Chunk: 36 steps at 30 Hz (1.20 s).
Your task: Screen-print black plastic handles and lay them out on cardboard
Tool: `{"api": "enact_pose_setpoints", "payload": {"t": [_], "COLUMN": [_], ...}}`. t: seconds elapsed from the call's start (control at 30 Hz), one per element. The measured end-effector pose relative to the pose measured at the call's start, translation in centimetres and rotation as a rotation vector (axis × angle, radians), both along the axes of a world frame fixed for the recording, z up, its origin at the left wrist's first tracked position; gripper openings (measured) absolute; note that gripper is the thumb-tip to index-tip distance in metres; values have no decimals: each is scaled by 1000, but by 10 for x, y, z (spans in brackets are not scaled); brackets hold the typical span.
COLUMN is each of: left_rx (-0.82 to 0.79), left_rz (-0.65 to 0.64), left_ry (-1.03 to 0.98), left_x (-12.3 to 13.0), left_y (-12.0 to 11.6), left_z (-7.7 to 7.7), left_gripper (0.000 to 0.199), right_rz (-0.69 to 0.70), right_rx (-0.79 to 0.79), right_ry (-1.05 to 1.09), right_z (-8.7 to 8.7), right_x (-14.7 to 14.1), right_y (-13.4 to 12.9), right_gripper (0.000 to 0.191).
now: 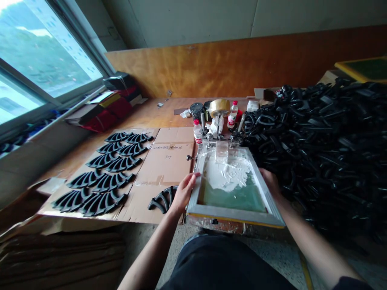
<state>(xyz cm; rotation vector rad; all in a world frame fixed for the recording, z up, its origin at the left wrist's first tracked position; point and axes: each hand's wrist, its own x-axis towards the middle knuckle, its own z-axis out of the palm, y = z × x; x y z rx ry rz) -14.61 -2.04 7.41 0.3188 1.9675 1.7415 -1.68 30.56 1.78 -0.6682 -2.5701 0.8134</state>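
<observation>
A metal-edged screen frame (236, 211) with a green mesh lies before me, its far part covered in thick white paste (226, 175). My left hand (185, 190) is closed on the left side of the frame, thumb on its edge. At the frame's right side is my right hand (270, 183), its fingers mostly hidden behind the rim. A clear scraper (221, 152) rests at the far end of the frame, by metal clamps (219, 137). Several black curved parts (163, 200) lie on cardboard just left of my left hand.
Rows of black parts (104, 182) cover the cardboard (166, 161) at left. A large heap of black parts (320, 161) rises at right. Two red-capped bottles (197, 132), a tape roll (219, 108) and jars (196, 109) stand behind the frame.
</observation>
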Motion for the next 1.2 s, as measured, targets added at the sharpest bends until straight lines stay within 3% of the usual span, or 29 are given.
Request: {"api": "enact_pose_setpoints", "payload": {"t": [0.03,0.1,0.23,0.33,0.4,0.47,0.6,0.7,0.8,0.9,1.03,1.1,1.2], "left_rx": [-43,-111,-228,-253,-258,-262,-258,-268,-261,-252,-253,-253,-225], "left_rz": [-9,-7,-6,-18,-31,-39,-56,-53,-48,-53,-65,-62,-81], "left_ry": [-23,-34,9,30,34,40,56,58,55,43,5,5,6], "left_x": [4,10,8,3,1,0,1,1,1,1,1,1,0], "left_y": [-4,-6,-1,0,-1,-3,-4,-4,-4,-3,-2,-2,-4], "left_z": [-15,-44,-85,-101,-106,-109,-112,-112,-109,-105,-100,-97,-84], "left_gripper": [61,68,68,62,60,58,57,57,58,59,61,60,61], "right_rz": [-49,-10,292,408,459,541,859,1008,920,780,840,842,706], "right_rx": [21,130,343,374,383,418,482,441,382,415,405,358,296], "right_ry": [26,106,65,-152,-240,-243,-148,-135,-124,-52,-33,-56,-44], "right_z": [9,27,49,48,42,37,35,41,42,32,20,25,45], "right_x": [-5,-26,-86,-108,-103,-86,-43,-34,-45,-47,-30,-33,-66], "right_y": [6,2,-45,-71,-81,-86,-90,-87,-88,-95,-99,-97,-91], "right_gripper": [32,36,52,27,11,5,21,23,23,25,23,16,19]}}
